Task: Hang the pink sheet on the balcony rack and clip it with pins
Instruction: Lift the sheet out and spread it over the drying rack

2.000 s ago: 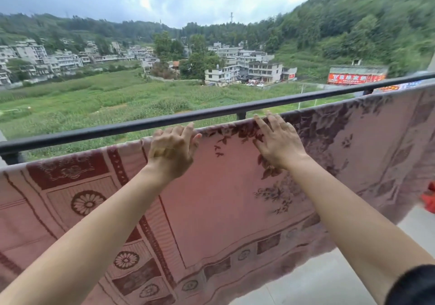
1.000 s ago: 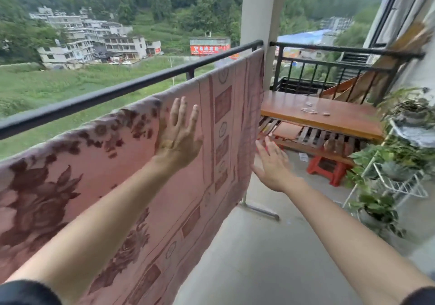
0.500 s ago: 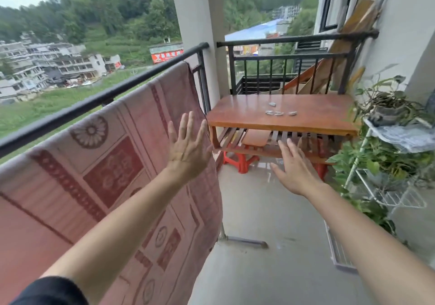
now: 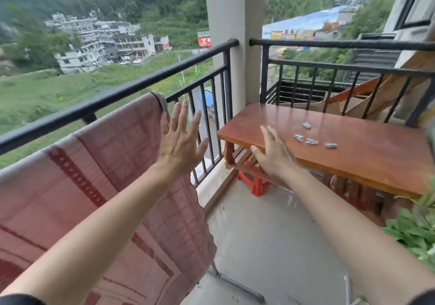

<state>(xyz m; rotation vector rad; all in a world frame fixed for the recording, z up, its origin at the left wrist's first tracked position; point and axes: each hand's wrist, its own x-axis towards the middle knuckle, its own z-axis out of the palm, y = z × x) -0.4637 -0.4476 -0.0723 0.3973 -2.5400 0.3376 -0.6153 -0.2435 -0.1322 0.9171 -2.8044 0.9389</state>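
The pink patterned sheet hangs draped over a rack on the left, just inside the black balcony railing; only the rack's foot shows on the floor. Several metal pins lie on the top of a wooden table at the right. My left hand is raised with fingers spread, beside the sheet's right end, holding nothing. My right hand is open, palm down, at the table's near left edge, a short way left of the pins.
A concrete pillar stands at the corner behind the table. A red plastic stool sits under the table. Green potted plants crowd the right edge. Wooden boards lean against the side railing. Bare concrete floor lies between sheet and table.
My view has swung right from the sheet to the table. Both hands came off the sheet; my right hand has reached forward to the table edge toward the pins.
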